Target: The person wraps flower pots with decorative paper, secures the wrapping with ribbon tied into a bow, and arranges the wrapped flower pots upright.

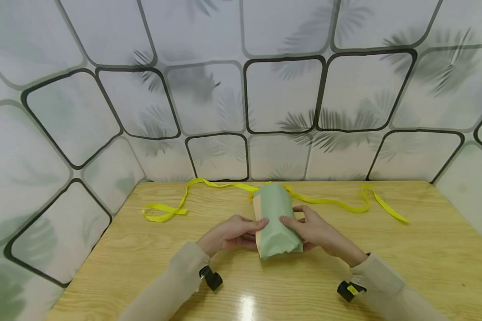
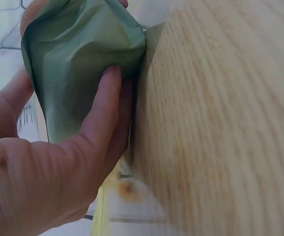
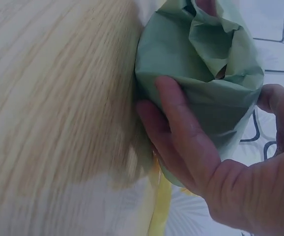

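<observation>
A bundle wrapped in green paper (image 1: 276,218) lies on the wooden table, its near end folded in and creased. A peach-coloured strip (image 1: 258,223) runs down its left side. My left hand (image 1: 238,232) grips the left side, thumb on top and fingers low against the paper. From the right, my right hand (image 1: 315,229) holds it the same way, thumb on top. The right wrist view shows folds around a small dark gap at the bundle's end (image 3: 220,54). What the paper wraps is hidden.
A yellow ribbon (image 1: 329,201) stretches across the back of the table (image 1: 144,267), passing behind the bundle, with curled ends left and right. Small orange pieces (image 1: 290,190) show beside the bundle's far end. A patterned backdrop (image 1: 283,96) rises behind the table.
</observation>
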A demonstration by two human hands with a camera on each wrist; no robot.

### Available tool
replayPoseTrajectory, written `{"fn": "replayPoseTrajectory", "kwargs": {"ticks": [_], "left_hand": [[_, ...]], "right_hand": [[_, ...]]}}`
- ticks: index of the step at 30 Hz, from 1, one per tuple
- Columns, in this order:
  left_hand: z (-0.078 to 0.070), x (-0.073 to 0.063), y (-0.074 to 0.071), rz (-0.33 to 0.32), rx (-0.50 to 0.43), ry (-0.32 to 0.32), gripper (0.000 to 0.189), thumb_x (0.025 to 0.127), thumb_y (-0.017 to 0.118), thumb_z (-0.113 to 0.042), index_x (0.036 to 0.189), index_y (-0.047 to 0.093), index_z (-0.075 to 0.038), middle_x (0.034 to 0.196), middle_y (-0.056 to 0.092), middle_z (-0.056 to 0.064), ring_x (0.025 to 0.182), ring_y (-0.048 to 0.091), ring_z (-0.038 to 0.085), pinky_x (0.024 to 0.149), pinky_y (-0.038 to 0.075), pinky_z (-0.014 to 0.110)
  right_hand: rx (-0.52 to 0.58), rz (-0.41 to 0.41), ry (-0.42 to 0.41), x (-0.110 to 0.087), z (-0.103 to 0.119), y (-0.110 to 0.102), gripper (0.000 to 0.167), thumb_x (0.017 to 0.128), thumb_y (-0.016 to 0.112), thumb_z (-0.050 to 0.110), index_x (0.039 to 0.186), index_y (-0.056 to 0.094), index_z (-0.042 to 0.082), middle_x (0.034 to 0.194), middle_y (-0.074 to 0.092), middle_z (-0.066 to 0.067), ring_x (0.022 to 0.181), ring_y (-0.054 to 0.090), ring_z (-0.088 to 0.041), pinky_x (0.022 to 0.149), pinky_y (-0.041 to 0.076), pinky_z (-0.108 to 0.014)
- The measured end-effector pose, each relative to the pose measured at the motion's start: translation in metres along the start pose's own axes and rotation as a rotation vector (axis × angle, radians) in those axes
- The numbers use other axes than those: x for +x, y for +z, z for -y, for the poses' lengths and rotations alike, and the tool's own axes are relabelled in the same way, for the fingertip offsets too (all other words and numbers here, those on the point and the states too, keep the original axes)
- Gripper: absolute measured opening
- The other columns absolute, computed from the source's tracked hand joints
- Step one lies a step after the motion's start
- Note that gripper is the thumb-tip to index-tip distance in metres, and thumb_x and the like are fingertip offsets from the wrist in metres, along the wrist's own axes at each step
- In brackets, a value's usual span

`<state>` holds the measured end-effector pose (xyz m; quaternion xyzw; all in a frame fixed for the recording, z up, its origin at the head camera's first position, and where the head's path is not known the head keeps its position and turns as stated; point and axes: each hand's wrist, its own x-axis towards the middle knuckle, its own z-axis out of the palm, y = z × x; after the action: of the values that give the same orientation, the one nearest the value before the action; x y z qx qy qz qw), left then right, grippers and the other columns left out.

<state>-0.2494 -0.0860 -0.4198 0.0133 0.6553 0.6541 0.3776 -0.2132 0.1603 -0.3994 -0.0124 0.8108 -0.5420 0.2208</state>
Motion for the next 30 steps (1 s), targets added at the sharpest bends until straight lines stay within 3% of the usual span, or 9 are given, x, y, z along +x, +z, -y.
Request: {"fn": "replayPoseTrajectory", "kwargs": {"ticks": [8,13,17,22,30], "left_hand": [[-0.007,-0.008,-0.006,0.043,0.094,0.038,0.053,0.101,0.065,-0.036,0.131,0.061,0.008,0.112,0.077,0.015,0.097,0.076,0.019,0.092,0.061,0.038],[-0.027,-0.007,-0.013,0.051,0.203,0.173,0.056,0.103,0.061,-0.039,0.141,0.055,0.002,0.131,0.068,0.017,0.107,0.073,0.02,0.096,0.059,0.04],[-0.042,0.004,-0.023,-0.027,0.325,0.279,0.056,0.103,0.059,-0.044,0.14,0.056,-0.002,0.133,0.064,0.015,0.109,0.07,0.021,0.097,0.059,0.04],[-0.045,0.026,-0.034,-0.126,0.421,0.285,0.062,0.102,0.057,-0.054,0.14,0.058,-0.005,0.13,0.068,0.012,0.106,0.071,0.019,0.096,0.059,0.038],[-0.046,0.054,-0.054,-0.06,0.463,0.278,0.074,0.101,0.053,-0.06,0.155,0.042,-0.011,0.131,0.068,0.01,0.109,0.071,0.023,0.096,0.059,0.042]], "right_hand": [[-0.037,-0.043,-0.054,-0.004,0.008,0.001,0.083,0.096,0.066,0.053,0.155,0.027,0.008,0.129,0.06,-0.025,0.086,0.071,-0.024,0.063,0.061,-0.042],[-0.018,-0.108,-0.156,0.002,0.022,-0.005,0.084,0.096,0.068,0.051,0.156,0.026,0.01,0.134,0.056,-0.028,0.094,0.071,-0.028,0.065,0.062,-0.041],[0.031,-0.148,-0.211,0.022,0.03,-0.01,0.084,0.096,0.069,0.049,0.156,0.025,0.011,0.149,0.046,-0.03,0.11,0.068,-0.039,0.069,0.063,-0.043],[0.058,-0.146,-0.18,0.052,0.027,-0.012,0.086,0.098,0.064,0.05,0.157,0.018,0.007,0.157,0.038,-0.031,0.123,0.062,-0.044,0.073,0.063,-0.041],[0.174,-0.1,-0.114,0.085,0.014,-0.008,0.08,0.102,0.057,0.049,0.153,0.014,0.005,0.154,0.037,-0.033,0.114,0.067,-0.04,0.075,0.063,-0.042]]}}
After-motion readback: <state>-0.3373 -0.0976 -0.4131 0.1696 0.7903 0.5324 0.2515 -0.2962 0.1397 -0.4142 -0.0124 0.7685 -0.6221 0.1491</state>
